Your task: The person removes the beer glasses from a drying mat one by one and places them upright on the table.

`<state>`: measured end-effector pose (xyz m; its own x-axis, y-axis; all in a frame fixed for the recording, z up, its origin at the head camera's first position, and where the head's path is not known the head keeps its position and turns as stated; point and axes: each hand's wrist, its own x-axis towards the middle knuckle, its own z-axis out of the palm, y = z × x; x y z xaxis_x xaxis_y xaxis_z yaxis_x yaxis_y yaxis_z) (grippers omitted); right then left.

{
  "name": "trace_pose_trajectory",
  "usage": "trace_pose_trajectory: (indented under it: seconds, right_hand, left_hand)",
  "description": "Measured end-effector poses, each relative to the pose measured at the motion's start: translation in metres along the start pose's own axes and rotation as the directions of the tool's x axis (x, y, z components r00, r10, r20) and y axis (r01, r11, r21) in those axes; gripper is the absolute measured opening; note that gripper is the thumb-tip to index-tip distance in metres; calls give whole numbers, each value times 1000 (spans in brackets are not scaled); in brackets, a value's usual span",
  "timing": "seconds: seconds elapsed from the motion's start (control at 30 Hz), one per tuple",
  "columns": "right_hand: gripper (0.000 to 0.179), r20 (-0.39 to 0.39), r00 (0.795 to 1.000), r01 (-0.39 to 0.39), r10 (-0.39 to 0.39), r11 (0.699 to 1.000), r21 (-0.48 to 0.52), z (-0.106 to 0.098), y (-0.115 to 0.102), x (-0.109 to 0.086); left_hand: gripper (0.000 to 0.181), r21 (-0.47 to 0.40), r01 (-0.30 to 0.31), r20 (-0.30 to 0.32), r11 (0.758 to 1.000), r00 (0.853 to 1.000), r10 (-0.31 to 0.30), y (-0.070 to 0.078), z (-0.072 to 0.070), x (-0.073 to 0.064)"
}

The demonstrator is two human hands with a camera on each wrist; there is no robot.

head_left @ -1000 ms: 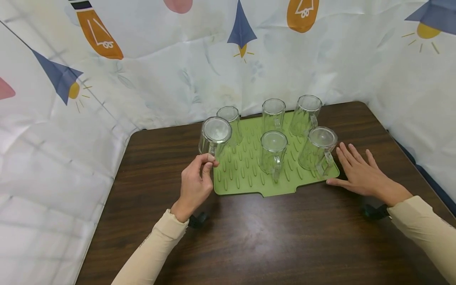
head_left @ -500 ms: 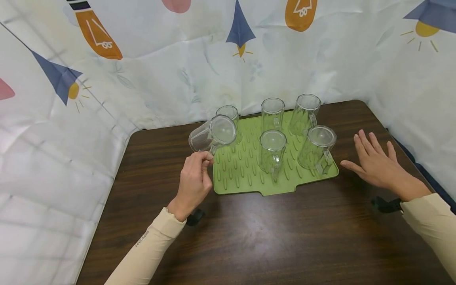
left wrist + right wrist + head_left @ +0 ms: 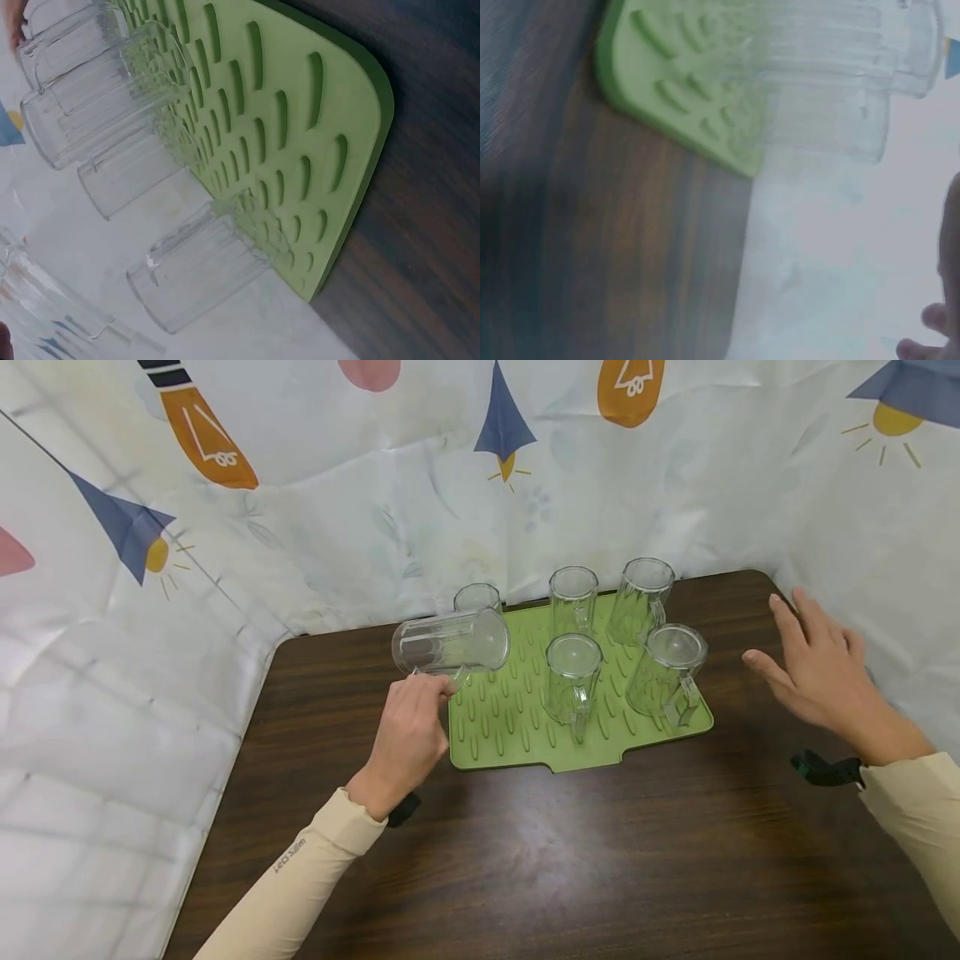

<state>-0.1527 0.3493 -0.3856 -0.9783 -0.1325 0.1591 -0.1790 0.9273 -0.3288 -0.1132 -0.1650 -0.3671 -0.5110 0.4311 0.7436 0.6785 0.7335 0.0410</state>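
Left hand [image 3: 405, 727] grips a sideways mug [image 3: 442, 645] near the mat [image 3: 495, 714], relaxed right hand [image 3: 828, 681] beyond its edge [image 3: 705, 720].

Your left arm [image 3: 296, 868] slants up from 7 o'clock, left hand [image 3: 405, 727] pointing roughly 1, fingers curled in tight. Your right arm [image 3: 922, 818] angles in from 4, right hand [image 3: 825, 672] aimed about 11, fingers loose and a bit apart, thumb out toward 10.

A white sheet [image 3: 337, 535] printed with orange bulbs [image 3: 204, 439] and blue pointed lampshades [image 3: 504, 422] hangs behind the dark-brown wood-grained surface [image 3: 525, 868].
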Motion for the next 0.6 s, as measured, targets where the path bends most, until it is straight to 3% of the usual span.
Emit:
trace_pose_trajectory:
  seconds: [0.13, 0.27, 0.4, 0.5, 0.6]
  right_hand:
    - [79, -152, 988, 54, -38, 993, 102, -2, -13, 4]
    - [88, -295, 948, 179, -121, 967, 180, -1, -32, 11]
    - [94, -359, 919, 266, -163, 928, 260, -2, -52, 16]
    - [94, -420, 883, 343, -208, 898, 275, -4, -66, 19]
    - [93, -493, 828, 434, -266, 862, 263, -5, -81, 23]
  left_hand:
    - [35, 40, -60, 44, 997, 997, 58, 3, 2, 0]
    - [36, 60, -101, 59, 993, 993, 98, 7, 5, 0]
    - [42, 66, -118, 82, 991, 990, 112, 10, 5, 1]
    - [42, 76, -133, 96, 988, 987, 126, 11, 6, 3]
    - [38, 96, -151, 96, 984, 985, 142, 13, 7, 4]
